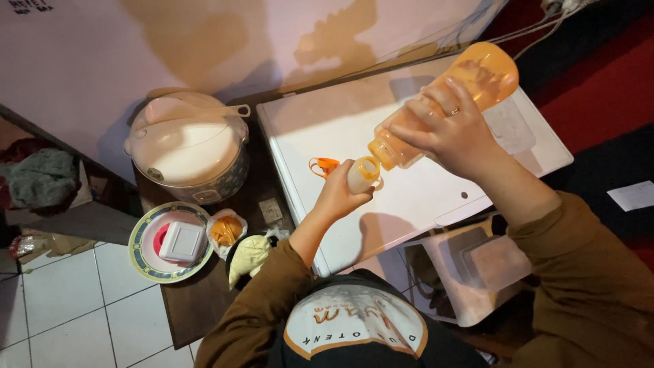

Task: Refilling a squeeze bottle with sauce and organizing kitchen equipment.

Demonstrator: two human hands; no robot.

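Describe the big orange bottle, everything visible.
The big orange bottle looks like translucent plastic, with a broad rounded base, a ribbed body and a narrower neck. It is tipped steeply, base up toward the far right, mouth down-left, meeting the rim of a small pale bottle. The right hand grips its lower body; the left hand holds the small bottle. It hangs above a white tabletop, uncapped; an orange cap lies nearby. Contents cannot be told.

small bottle: mostly hidden by left fingers | cloth: cut by left edge
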